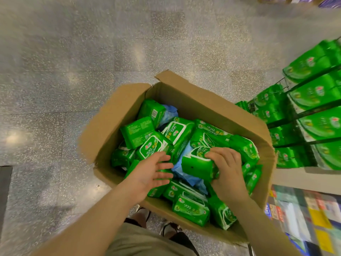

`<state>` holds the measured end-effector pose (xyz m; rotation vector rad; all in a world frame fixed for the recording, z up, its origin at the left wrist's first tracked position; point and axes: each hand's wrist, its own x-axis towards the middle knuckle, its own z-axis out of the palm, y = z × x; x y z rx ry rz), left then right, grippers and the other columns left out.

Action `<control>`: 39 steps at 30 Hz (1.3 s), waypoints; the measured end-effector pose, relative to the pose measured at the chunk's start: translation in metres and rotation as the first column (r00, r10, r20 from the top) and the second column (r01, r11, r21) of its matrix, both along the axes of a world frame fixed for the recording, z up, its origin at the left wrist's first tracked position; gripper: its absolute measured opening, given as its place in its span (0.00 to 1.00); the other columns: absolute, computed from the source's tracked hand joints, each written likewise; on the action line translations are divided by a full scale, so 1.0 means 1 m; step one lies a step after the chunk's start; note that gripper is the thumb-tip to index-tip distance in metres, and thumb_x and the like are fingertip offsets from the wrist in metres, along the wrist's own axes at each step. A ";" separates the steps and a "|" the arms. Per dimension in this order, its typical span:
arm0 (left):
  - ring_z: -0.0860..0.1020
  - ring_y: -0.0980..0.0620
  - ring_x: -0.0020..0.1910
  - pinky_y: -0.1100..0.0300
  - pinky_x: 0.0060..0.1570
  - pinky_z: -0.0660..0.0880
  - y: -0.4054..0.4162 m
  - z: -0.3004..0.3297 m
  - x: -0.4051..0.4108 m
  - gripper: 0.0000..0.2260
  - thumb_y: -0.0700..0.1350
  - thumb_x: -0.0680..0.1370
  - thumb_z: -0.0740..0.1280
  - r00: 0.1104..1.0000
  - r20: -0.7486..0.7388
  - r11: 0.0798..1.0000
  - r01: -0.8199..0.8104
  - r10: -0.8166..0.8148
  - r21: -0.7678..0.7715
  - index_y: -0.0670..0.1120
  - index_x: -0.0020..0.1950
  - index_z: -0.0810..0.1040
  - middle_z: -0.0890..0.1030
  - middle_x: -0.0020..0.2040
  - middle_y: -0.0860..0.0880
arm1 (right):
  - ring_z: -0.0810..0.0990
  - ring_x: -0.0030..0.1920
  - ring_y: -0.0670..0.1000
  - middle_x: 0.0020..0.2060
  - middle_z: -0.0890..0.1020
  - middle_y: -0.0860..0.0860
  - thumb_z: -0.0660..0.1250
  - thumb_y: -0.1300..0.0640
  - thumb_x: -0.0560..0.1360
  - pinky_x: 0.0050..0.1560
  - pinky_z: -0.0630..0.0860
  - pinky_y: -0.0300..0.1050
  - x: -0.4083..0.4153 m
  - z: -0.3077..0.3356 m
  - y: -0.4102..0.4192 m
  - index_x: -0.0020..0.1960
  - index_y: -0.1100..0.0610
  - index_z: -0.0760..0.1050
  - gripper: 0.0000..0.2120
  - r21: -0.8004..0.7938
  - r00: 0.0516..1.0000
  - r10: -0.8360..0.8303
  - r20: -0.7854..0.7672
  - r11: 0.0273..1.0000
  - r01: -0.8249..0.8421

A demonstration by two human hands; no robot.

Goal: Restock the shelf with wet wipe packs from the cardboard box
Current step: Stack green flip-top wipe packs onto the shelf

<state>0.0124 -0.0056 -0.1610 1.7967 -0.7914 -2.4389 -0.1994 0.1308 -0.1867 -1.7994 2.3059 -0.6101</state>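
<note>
Floor [73, 61]: grey speckled, fills upper and left of frame. Box [110, 124]: open cardboard, centre to lower right, flaps out, w/ green packs [147, 133] piled loose inside, lying every which way; bit of blue plastic [177, 163] showing btwn them. Shelf [313, 109]: right edge of frame, dark wire rack, rows of the same green packs stacked on it, blurred. Below it, lower right, other colourful goods [313, 218], too blurred to tell. Left hand [151, 174]: over the box, centre of frame, fingers straight and spread, palm toward the pile, holding nothing. Right hand [227, 169]: just right of it, fingers curled round one pack [197, 163], gripping it at its right end, above the pile. Shoes [166, 226] at bottom centre, below box's near edge.
</note>
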 end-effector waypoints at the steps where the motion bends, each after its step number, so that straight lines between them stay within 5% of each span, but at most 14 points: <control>1: 0.83 0.39 0.57 0.45 0.58 0.80 0.003 0.000 -0.003 0.18 0.56 0.85 0.60 1.000 -0.016 0.999 0.004 -0.003 0.034 0.46 0.67 0.78 0.83 0.60 0.44 | 0.71 0.62 0.62 0.62 0.75 0.54 0.71 0.78 0.52 0.64 0.65 0.51 0.006 0.008 0.002 0.61 0.52 0.74 0.41 -0.015 1.000 0.008 0.021 1.000 -0.008; 4: 0.83 0.37 0.58 0.37 0.59 0.80 0.013 0.003 -0.014 0.23 0.62 0.81 0.62 0.996 -0.083 0.986 -0.001 0.015 0.169 0.46 0.67 0.79 0.84 0.60 0.40 | 0.69 0.63 0.62 0.64 0.69 0.55 0.75 0.75 0.58 0.67 0.60 0.43 0.023 0.021 0.011 0.62 0.48 0.71 0.39 -0.047 0.994 0.069 0.086 0.997 -0.065; 7: 0.85 0.39 0.53 0.41 0.56 0.80 0.019 0.009 -0.018 0.27 0.65 0.78 0.64 0.978 -0.202 0.964 0.008 0.048 0.265 0.46 0.63 0.84 0.86 0.56 0.40 | 0.68 0.65 0.58 0.66 0.67 0.54 0.82 0.70 0.61 0.65 0.69 0.51 0.041 0.026 0.016 0.63 0.46 0.72 0.38 -0.076 0.981 0.141 0.132 0.988 -0.132; 10: 0.84 0.41 0.45 0.48 0.51 0.79 0.024 0.012 -0.014 0.25 0.54 0.74 0.73 0.959 -0.252 0.949 -0.045 0.128 0.311 0.42 0.66 0.82 0.85 0.52 0.39 | 0.67 0.68 0.57 0.68 0.67 0.54 0.75 0.72 0.64 0.59 0.73 0.50 0.052 0.028 0.020 0.64 0.46 0.72 0.36 -0.051 0.972 0.193 0.135 0.981 -0.188; 14: 0.84 0.38 0.53 0.43 0.56 0.80 0.032 0.004 -0.008 0.26 0.44 0.71 0.74 0.958 -0.252 0.981 -0.099 0.140 0.168 0.44 0.70 0.77 0.85 0.57 0.39 | 0.66 0.73 0.52 0.74 0.62 0.49 0.75 0.73 0.64 0.52 0.81 0.47 0.053 0.027 0.030 0.73 0.36 0.62 0.50 0.149 0.956 0.102 0.275 0.978 -0.147; 18: 0.85 0.39 0.56 0.39 0.61 0.78 0.025 0.002 0.005 0.36 0.42 0.66 0.76 0.960 -0.231 0.987 -0.157 0.160 0.030 0.50 0.73 0.71 0.86 0.57 0.42 | 0.66 0.68 0.40 0.69 0.66 0.43 0.71 0.62 0.78 0.65 0.65 0.29 0.053 0.020 0.029 0.77 0.38 0.56 0.37 0.234 0.906 -0.068 0.418 0.972 -0.035; 22: 0.85 0.38 0.54 0.43 0.53 0.82 0.009 0.006 0.030 0.31 0.40 0.69 0.74 0.945 -0.239 0.969 -0.242 0.225 -0.042 0.52 0.71 0.72 0.86 0.57 0.41 | 0.71 0.60 0.42 0.62 0.71 0.45 0.69 0.54 0.81 0.58 0.67 0.28 0.062 0.004 -0.004 0.77 0.51 0.64 0.27 0.385 0.829 -0.292 0.478 0.917 0.101; 27: 0.86 0.41 0.48 0.45 0.48 0.83 -0.011 0.010 0.071 0.16 0.41 0.80 0.68 0.905 -0.228 0.921 -0.382 0.358 -0.072 0.51 0.67 0.75 0.86 0.56 0.41 | 0.71 0.68 0.56 0.65 0.73 0.55 0.71 0.44 0.78 0.68 0.71 0.54 0.084 -0.031 -0.066 0.75 0.55 0.68 0.30 0.481 0.819 -0.413 0.398 0.854 0.197; 32: 0.86 0.42 0.47 0.43 0.52 0.82 -0.022 0.008 0.109 0.14 0.45 0.80 0.69 0.896 -0.174 0.898 -0.430 0.409 -0.099 0.52 0.65 0.75 0.86 0.56 0.41 | 0.70 0.71 0.62 0.73 0.63 0.61 0.72 0.36 0.74 0.68 0.70 0.53 0.101 -0.047 -0.110 0.79 0.54 0.62 0.41 0.597 0.726 -0.575 0.378 0.750 0.284; 35: 0.86 0.43 0.46 0.44 0.51 0.83 -0.024 0.004 0.123 0.12 0.45 0.81 0.68 0.885 -0.171 0.885 -0.454 0.434 -0.104 0.52 0.64 0.74 0.87 0.55 0.42 | 0.74 0.62 0.64 0.67 0.65 0.62 0.76 0.33 0.69 0.65 0.74 0.52 0.112 -0.054 -0.125 0.70 0.51 0.68 0.38 0.624 0.719 -0.627 0.301 0.699 0.349; 39: 0.86 0.43 0.46 0.47 0.45 0.85 -0.022 0.000 0.131 0.14 0.44 0.81 0.67 0.872 -0.176 0.867 -0.481 0.457 -0.132 0.52 0.67 0.74 0.87 0.55 0.42 | 0.74 0.58 0.60 0.54 0.72 0.56 0.79 0.38 0.66 0.58 0.76 0.55 0.126 -0.056 -0.131 0.61 0.52 0.67 0.33 0.536 0.758 -0.553 0.347 0.780 0.323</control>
